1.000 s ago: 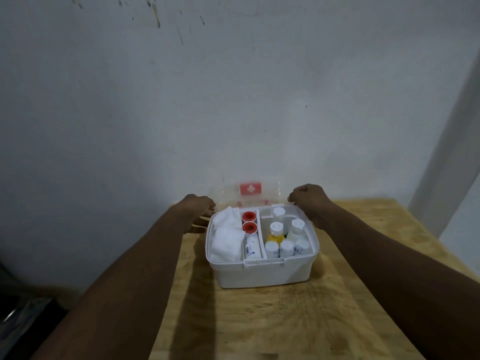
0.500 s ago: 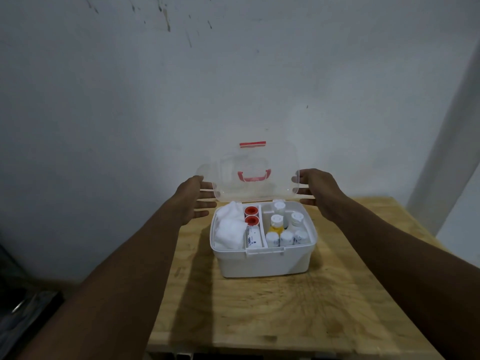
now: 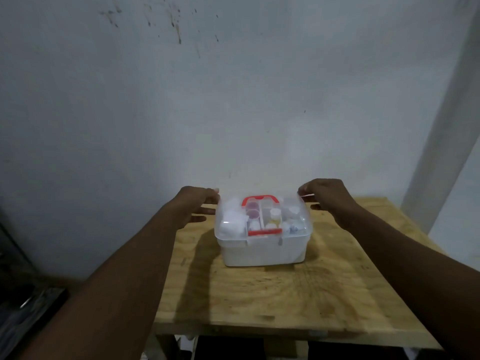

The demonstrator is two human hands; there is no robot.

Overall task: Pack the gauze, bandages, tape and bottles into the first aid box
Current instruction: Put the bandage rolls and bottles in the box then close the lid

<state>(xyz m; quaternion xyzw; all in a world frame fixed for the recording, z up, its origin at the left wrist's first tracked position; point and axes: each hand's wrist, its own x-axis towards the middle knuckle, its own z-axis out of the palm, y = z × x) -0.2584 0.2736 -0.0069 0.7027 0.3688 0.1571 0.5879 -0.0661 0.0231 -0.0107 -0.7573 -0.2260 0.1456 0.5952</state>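
The white first aid box (image 3: 262, 252) sits on the wooden table (image 3: 285, 294). Its clear lid (image 3: 298, 216) with a red handle (image 3: 260, 199) and a red front latch (image 3: 264, 232) lies down over the box. Through the lid I see white gauze (image 3: 232, 221) on the left, two red-capped rolls (image 3: 252, 209) in the middle, and several small white-capped bottles (image 3: 281, 219) on the right. My left hand (image 3: 197, 203) grips the lid's back left corner. My right hand (image 3: 327, 196) pinches the lid's back right corner.
A grey wall stands right behind the table. A pale pillar (image 3: 452, 126) rises at the right. Dark objects (image 3: 28, 302) lie on the floor to the left. The table's front edge (image 3: 285, 332) is near me.
The lid was lifted from behind the box, swung up and forward, and now lies down over the box. Both hands stayed on its back corners.
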